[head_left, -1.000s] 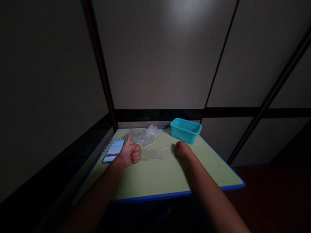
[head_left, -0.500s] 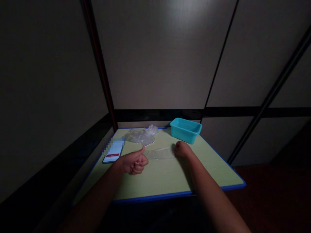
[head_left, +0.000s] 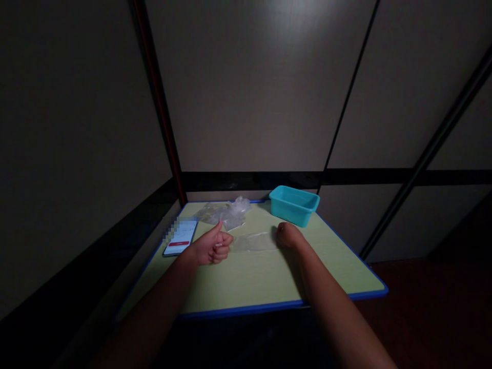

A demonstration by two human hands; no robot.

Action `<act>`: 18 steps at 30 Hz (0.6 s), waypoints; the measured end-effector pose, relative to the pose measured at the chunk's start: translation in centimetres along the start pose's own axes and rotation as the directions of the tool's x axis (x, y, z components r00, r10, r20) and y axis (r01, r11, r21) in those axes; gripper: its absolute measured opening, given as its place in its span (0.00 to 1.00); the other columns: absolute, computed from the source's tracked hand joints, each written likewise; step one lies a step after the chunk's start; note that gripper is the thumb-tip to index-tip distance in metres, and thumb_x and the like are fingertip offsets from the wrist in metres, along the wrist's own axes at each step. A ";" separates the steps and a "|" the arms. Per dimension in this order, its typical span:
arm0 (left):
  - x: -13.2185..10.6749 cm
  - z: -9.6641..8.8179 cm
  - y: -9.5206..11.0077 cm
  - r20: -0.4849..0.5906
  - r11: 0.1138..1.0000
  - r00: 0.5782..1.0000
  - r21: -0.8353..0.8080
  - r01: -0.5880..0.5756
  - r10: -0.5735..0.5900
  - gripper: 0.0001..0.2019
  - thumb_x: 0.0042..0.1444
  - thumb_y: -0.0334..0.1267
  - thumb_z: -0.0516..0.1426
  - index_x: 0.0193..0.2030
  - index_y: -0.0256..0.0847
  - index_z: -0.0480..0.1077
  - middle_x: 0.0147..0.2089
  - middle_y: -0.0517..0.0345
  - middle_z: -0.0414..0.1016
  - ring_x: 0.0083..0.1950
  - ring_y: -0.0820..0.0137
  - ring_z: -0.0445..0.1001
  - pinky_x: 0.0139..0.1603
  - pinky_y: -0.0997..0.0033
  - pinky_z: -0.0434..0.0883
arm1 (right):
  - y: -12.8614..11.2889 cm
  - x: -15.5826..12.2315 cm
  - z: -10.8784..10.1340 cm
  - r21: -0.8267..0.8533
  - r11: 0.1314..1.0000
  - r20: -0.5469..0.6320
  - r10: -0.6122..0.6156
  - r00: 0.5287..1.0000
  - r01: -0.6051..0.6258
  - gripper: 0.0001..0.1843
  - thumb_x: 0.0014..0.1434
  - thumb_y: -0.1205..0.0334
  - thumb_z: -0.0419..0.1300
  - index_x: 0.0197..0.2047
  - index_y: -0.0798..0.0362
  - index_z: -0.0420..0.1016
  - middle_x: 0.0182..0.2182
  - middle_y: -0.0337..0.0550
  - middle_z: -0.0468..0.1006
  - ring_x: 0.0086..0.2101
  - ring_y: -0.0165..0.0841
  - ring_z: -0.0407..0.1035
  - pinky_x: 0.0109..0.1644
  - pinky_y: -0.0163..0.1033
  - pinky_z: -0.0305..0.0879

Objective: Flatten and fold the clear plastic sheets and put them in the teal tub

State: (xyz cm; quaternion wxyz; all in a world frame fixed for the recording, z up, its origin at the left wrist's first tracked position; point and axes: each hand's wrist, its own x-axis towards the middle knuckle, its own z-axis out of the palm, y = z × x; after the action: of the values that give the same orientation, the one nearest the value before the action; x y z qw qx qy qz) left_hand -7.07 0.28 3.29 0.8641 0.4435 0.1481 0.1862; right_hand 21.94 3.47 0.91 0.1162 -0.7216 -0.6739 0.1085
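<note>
Flat clear plastic bag [head_left: 253, 242] lying on the green table [head_left: 249, 279], near the middle, spread lengthwise between the two hands. Left hand [head_left: 212, 248] at the bag's left end, fingers curled into a fist with the thumb up and tilted toward the bag; touching the bag or just short of it, impossible to tell in this dim light. Right hand [head_left: 288, 236] at the bag's right end, fingers bent under and closed, resting on or against that end; whether pinching the plastic, cannot tell. Behind the bag, toward the wall, a crumpled heap of clear plastic bags [head_left: 228, 213], close to the flat one but apart from it. Behind and to the right of the bag, near the table's far corner, a teal plastic bin [head_left: 294, 205], open on top, contents not visible. Left of the bag, beyond the left hand, a phone [head_left: 180, 238] lying face up with a lit white screen and a red bar near its lower edge; part of the screen blurred out, writing too small to read. No brand or label legible anywhere.
</note>
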 end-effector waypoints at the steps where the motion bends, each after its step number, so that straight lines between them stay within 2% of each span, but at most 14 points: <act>1: 0.1 -0.1 0.2 -0.039 0.997 0.997 -0.026 -0.072 0.071 0.29 0.60 0.61 0.39 0.21 0.38 0.58 0.14 0.68 0.47 0.12 0.81 0.41 0.11 0.82 0.44 | 0.0 0.0 0.0 0.001 1.000 -0.001 0.001 1.000 -0.001 0.09 0.54 0.65 0.56 0.36 0.55 0.76 0.35 0.47 0.78 0.34 0.32 0.70 0.29 0.32 0.53; 3: 0.2 -0.2 0.5 -0.128 0.977 0.973 -0.066 -0.202 0.192 0.28 0.59 0.60 0.41 0.22 0.37 0.60 0.17 0.63 0.57 0.13 0.79 0.51 0.11 0.81 0.49 | 0.0 -0.1 -0.1 0.001 1.000 -0.002 0.004 1.000 -0.004 0.08 0.54 0.65 0.56 0.36 0.54 0.76 0.35 0.47 0.78 0.33 0.32 0.70 0.29 0.32 0.54; 4: 0.2 -0.3 0.6 -0.164 0.969 0.962 -0.076 -0.234 0.220 0.28 0.59 0.60 0.42 0.25 0.36 0.62 0.20 0.58 0.63 0.15 0.76 0.59 0.12 0.81 0.52 | -0.1 -0.2 -0.1 0.001 1.000 -0.002 0.004 1.000 -0.004 0.08 0.54 0.65 0.56 0.37 0.54 0.76 0.35 0.47 0.78 0.33 0.32 0.70 0.29 0.32 0.54; 6: 0.2 -0.2 0.6 -0.179 0.973 0.964 -0.083 -0.214 0.197 0.28 0.59 0.60 0.42 0.36 0.35 0.67 0.34 0.43 0.73 0.29 0.64 0.74 0.14 0.78 0.59 | -0.1 -0.2 -0.1 -0.002 1.000 -0.003 0.005 1.000 -0.005 0.09 0.55 0.64 0.56 0.37 0.55 0.76 0.36 0.47 0.78 0.33 0.33 0.70 0.29 0.32 0.54; 7: 0.2 -0.1 0.6 -0.153 0.982 0.976 -0.085 -0.169 0.155 0.29 0.59 0.60 0.41 0.43 0.34 0.67 0.42 0.36 0.73 0.39 0.56 0.75 0.16 0.77 0.62 | -0.1 -0.3 -0.1 -0.004 1.000 -0.003 0.005 1.000 -0.005 0.09 0.55 0.64 0.56 0.37 0.55 0.76 0.36 0.48 0.78 0.33 0.33 0.70 0.29 0.32 0.54; 9: 0.2 0.1 0.3 -0.070 0.994 0.996 -0.087 -0.065 0.059 0.32 0.60 0.60 0.40 0.57 0.35 0.60 0.54 0.29 0.67 0.54 0.47 0.69 0.17 0.76 0.65 | -0.2 -0.3 -0.1 -0.008 1.000 -0.003 0.003 1.000 -0.003 0.10 0.55 0.63 0.55 0.37 0.54 0.76 0.36 0.48 0.78 0.34 0.33 0.70 0.29 0.32 0.54; 11: 0.2 0.2 0.1 -0.002 0.996 1.000 -0.095 0.005 -0.005 0.34 0.59 0.61 0.39 0.63 0.38 0.53 0.61 0.29 0.60 0.60 0.44 0.62 0.18 0.76 0.66 | -0.2 -0.2 -0.1 -0.012 1.000 -0.003 -0.001 1.000 0.001 0.10 0.56 0.62 0.55 0.37 0.54 0.76 0.37 0.49 0.79 0.34 0.33 0.70 0.30 0.33 0.55; 14: 0.2 0.3 -0.1 0.042 0.993 0.999 -0.115 0.018 -0.013 0.36 0.58 0.62 0.41 0.66 0.40 0.48 0.64 0.30 0.55 0.63 0.43 0.57 0.18 0.76 0.67 | -0.1 -0.1 0.0 -0.018 1.000 -0.004 -0.004 1.000 0.004 0.11 0.55 0.62 0.55 0.37 0.54 0.77 0.38 0.49 0.79 0.36 0.34 0.71 0.32 0.33 0.56; 18: -0.1 0.6 0.3 0.063 0.989 0.997 -0.143 -0.041 0.050 0.37 0.58 0.61 0.44 0.68 0.41 0.44 0.65 0.29 0.52 0.63 0.41 0.56 0.19 0.76 0.68 | 0.1 0.0 0.2 -0.020 1.000 -0.002 -0.010 1.000 0.010 0.11 0.54 0.63 0.55 0.38 0.54 0.77 0.39 0.49 0.79 0.36 0.34 0.71 0.32 0.33 0.56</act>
State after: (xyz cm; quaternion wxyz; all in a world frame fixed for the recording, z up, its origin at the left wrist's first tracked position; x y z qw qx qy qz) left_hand -7.01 -0.04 3.93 0.8934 0.3902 0.0955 0.2010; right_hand 21.93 3.52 0.70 0.1104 -0.7193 -0.6785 0.1003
